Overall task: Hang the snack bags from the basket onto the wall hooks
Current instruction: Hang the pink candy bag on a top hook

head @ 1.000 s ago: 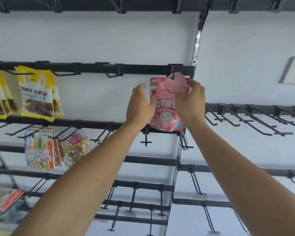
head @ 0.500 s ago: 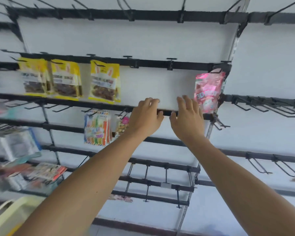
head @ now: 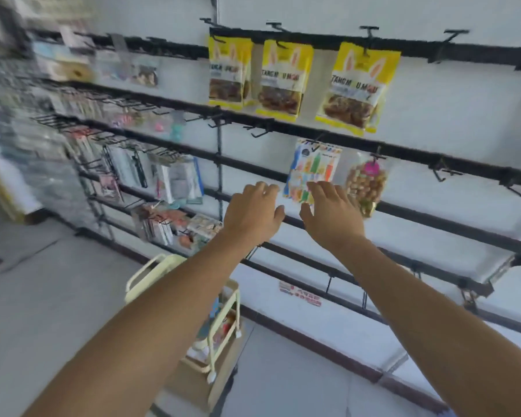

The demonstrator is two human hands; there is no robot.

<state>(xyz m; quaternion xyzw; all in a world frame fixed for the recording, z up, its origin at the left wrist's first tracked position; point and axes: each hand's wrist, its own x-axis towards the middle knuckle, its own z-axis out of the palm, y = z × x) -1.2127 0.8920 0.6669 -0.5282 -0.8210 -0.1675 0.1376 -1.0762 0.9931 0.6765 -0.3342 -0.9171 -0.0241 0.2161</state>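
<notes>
Down below my left hand [head: 253, 213] sits the pale yellow basket [head: 223, 314], and I can see some colourful bags still in it, though they are too blurry to count. So I think there is more hanging to do. My left hand is up in the air with its fingers loose and holding nothing. Just beside it, my right hand [head: 333, 216] is the same, fingers spread and empty. Right behind my right fingertips hangs a bright striped candy bag [head: 313, 167], and just to the right of that a clear bag of round nuts [head: 366, 185]. High above both hands, three yellow bags [head: 358, 85] hang in a row on the black wall hooks [head: 260, 132]. Many hooks near my hands have nothing on them. I think my next job is to reach down for another bag.
</notes>
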